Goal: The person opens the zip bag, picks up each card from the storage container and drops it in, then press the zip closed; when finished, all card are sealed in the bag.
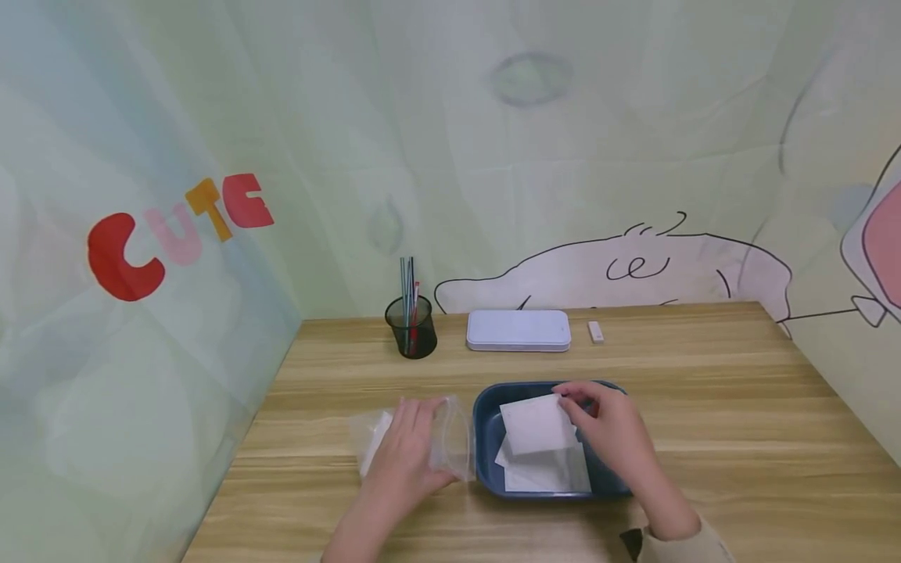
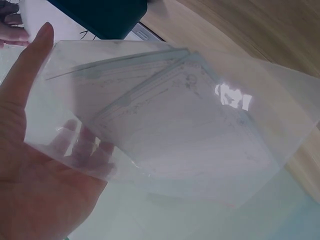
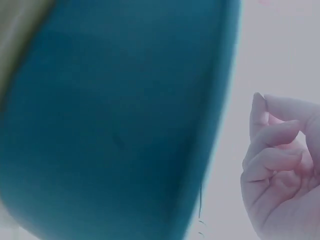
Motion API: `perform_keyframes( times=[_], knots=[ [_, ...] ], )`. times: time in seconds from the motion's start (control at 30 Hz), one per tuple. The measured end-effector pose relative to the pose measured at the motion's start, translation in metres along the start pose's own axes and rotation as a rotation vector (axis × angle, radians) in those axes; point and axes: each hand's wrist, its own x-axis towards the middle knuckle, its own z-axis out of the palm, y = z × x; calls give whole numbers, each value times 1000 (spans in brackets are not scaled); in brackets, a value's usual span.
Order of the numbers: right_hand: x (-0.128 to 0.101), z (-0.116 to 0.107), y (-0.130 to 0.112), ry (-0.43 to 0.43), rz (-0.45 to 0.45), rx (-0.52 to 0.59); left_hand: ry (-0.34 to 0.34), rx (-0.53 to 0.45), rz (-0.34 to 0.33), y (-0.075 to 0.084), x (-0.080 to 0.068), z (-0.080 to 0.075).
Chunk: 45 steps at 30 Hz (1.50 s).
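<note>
The left hand (image 1: 404, 446) holds a clear bag (image 2: 170, 125) — thin, limp, likely slippery. The right hand (image 1: 608, 426) pinches a light white sheet (image 1: 538, 424) by its edge — best gripped there.

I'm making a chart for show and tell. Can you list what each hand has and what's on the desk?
left hand: holds clear plastic bag with papers inside
right hand: pinches white sheet over blue tray
in tray: more white sheets
desk back: pen cup, white case, small white piece
</note>
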Motion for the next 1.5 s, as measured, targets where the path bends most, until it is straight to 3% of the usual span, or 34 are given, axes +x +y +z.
perform_keyframes(
  times=[0.33,0.67,1.03,1.33,1.5],
  knots=[
    [1,-14,-21,60,12,10,42,17,42,0,2,3],
    [2,-21,-33,11,53,245,81,19,80,-1,4,5],
    [4,-6,-38,-61,33,283,84,11,98,0,5,7],
    [4,9,-41,-60,-1,280,49,4,86,4,5,6],
    [3,16,-43,-82,26,312,53,15,87,5,5,6]
  ],
)
